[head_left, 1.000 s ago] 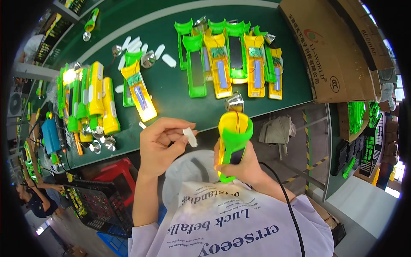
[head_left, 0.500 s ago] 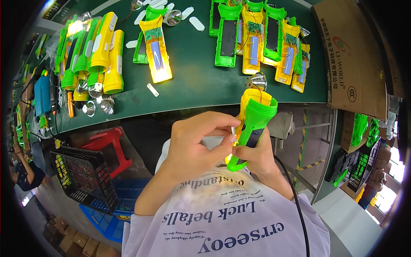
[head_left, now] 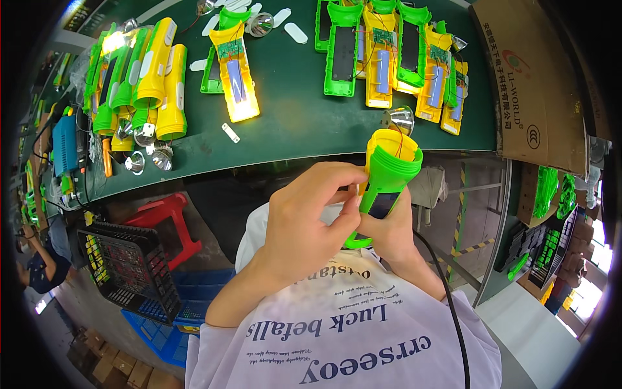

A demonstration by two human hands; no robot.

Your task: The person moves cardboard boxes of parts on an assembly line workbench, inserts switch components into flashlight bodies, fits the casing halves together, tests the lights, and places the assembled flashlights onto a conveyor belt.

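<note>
Right hand (head_left: 391,232) grips torch casing (head_left: 394,167), left hand (head_left: 314,209) pinches white piece (head_left: 356,188); open casings (head_left: 380,72), cardboard box (head_left: 551,78) beyond

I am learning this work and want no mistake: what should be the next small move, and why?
Probably, the left hand should gently press the small white piece against the left side of the flashlight body: it pinches the piece close beside the body, which the right hand grips. Whether piece and body touch is unclear.

Right hand (head_left: 391,232) grips green-yellow casing (head_left: 392,170); left hand (head_left: 310,209) alongside.
</note>
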